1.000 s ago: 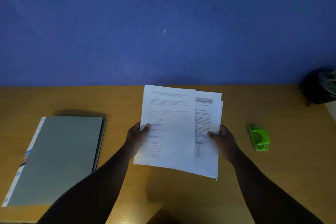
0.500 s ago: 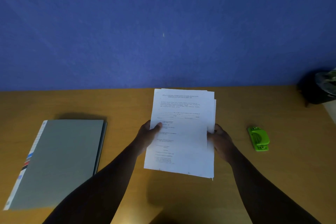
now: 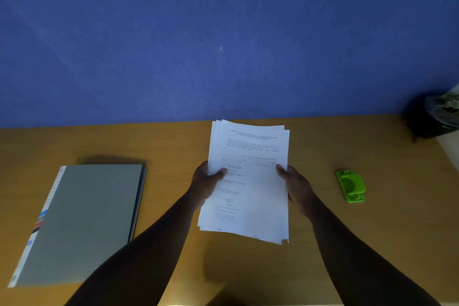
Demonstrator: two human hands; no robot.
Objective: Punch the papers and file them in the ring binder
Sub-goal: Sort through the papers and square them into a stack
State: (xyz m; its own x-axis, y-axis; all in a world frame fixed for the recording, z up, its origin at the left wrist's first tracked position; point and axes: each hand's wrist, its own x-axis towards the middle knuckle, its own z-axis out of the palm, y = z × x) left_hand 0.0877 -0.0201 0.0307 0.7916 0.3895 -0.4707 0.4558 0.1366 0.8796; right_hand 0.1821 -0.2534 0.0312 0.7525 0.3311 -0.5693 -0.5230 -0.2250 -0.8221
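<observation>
A stack of white printed papers [image 3: 250, 189] is held above the middle of the wooden desk, its sheets roughly squared together. My left hand [image 3: 207, 181] grips the stack's left edge with the thumb on top. My right hand [image 3: 295, 186] grips the right edge the same way. A grey ring binder [image 3: 82, 218] lies closed on the desk to the left, with a white spine label bearing coloured marks. A small green hole punch [image 3: 351, 185] sits on the desk to the right of the papers, apart from both hands.
The wooden desk [image 3: 397, 218] runs along a blue wall [image 3: 223, 32]. A dark object with something shiny on it [image 3: 434, 117] stands at the back right corner. The desk's right edge shows near that corner.
The papers were fanned apart with a second sheet showing on the right; both hands have brought them together into one aligned stack and shifted it slightly right.
</observation>
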